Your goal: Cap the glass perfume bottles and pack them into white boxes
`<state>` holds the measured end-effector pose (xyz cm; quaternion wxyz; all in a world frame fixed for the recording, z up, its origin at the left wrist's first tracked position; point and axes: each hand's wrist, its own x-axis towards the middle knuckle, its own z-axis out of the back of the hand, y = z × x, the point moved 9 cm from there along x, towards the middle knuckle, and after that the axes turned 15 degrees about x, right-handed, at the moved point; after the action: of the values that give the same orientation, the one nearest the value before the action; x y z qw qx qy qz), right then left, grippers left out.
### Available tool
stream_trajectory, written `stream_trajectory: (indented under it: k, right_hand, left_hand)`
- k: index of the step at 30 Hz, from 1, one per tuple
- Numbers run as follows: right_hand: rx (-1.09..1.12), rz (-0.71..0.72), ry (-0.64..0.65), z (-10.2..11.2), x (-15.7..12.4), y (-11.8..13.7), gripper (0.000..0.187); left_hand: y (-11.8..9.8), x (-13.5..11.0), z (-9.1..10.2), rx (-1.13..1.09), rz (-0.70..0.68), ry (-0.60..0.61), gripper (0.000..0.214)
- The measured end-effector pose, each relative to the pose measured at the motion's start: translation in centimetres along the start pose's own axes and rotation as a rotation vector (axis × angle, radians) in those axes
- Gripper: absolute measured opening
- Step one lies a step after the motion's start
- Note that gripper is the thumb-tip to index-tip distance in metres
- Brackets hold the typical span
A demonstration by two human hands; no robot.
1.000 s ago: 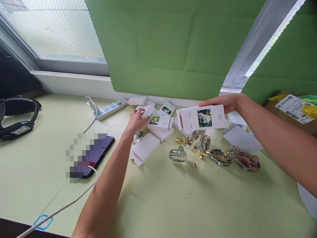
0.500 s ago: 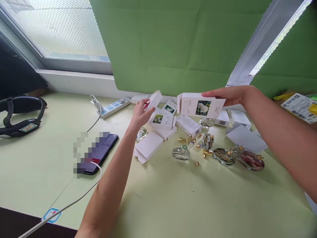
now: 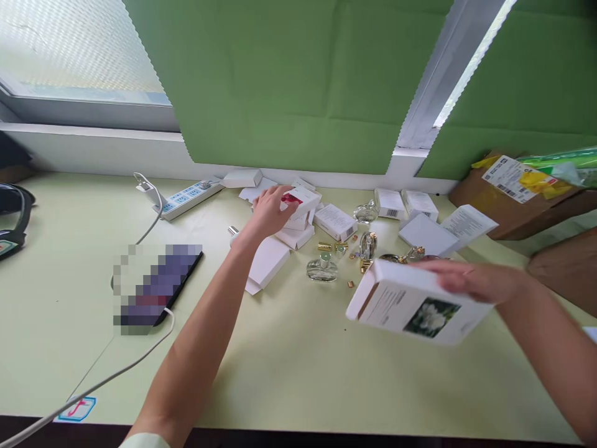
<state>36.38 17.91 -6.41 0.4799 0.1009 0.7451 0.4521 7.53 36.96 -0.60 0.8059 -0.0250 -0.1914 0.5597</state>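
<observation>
My right hand grips a white carton with a flower picture and holds it tilted above the pale green table, near the front right. My left hand reaches to the back of the table and holds a small white box with a red mark over a pile of small white boxes. Glass perfume bottles and gold caps lie between the two hands.
A phone on a white cable lies at the left, with a power strip behind it. More white boxes and a leaflet lie at the back right beside a brown parcel. A black headset sits at the far left.
My right hand has brought the flower carton from the back of the table down and toward me. My left hand has lifted the small box slightly rightward. The view has shifted right.
</observation>
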Motion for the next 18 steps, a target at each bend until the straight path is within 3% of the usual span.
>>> stream_trajectory:
  k: [2,5,9,12,15,18]
  right_hand:
    - [0.008,0.049,0.101,-2.4,1.5,-2.1,0.055]
    - [-0.134,0.041,0.100,-5.8,3.3,-3.2,0.054]
    - [-0.421,0.299,-0.125,-8.7,3.9,-0.4,0.075]
    - [-0.503,0.389,-0.174,-10.3,4.1,0.4,0.081]
    - [-0.537,0.470,-0.221,-10.5,3.4,1.9,0.079]
    - [-0.569,0.574,-0.241,-9.9,1.7,5.2,0.081]
  left_hand:
    - [-1.9,-0.4,1.1,-0.030,-0.071,-0.038,0.039]
    - [-4.6,-1.5,2.7,-0.086,-0.171,-0.059,0.031]
    - [-6.4,-2.4,4.1,-0.131,-0.273,-0.032,0.027]
    - [-6.9,-2.8,5.2,-0.159,-0.302,-0.029,0.025]
    - [-8.6,-4.1,6.7,-0.279,-0.359,0.030,0.027]
    - [-11.7,-6.4,8.3,-0.375,-0.493,0.151,0.032]
